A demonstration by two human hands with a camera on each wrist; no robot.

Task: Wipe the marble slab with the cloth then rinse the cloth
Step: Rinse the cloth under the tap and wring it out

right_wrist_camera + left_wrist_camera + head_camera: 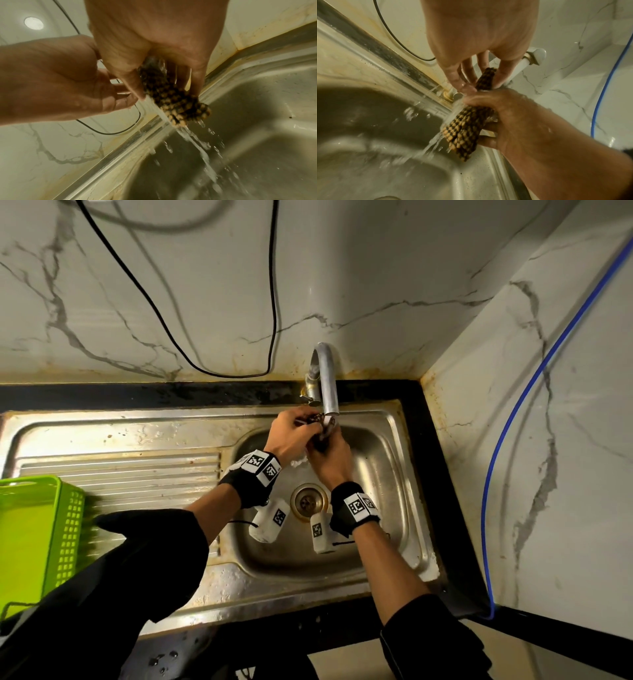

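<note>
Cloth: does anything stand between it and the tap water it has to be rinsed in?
Nothing visible does. The checked cloth is already under the tap; water runs over it into the sink. The left hand pinches its top end, and the right hand grips the rest.

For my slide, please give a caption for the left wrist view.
Both hands, left hand and right hand, hold the checkered cloth under running water.

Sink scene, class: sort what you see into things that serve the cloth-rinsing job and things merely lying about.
In use:
checked cloth, gripped by both the left hand and the right hand
tap, water running
steel sink

Lying about:
green basket on the drainer
black cable on the marble wall
blue cable
</note>
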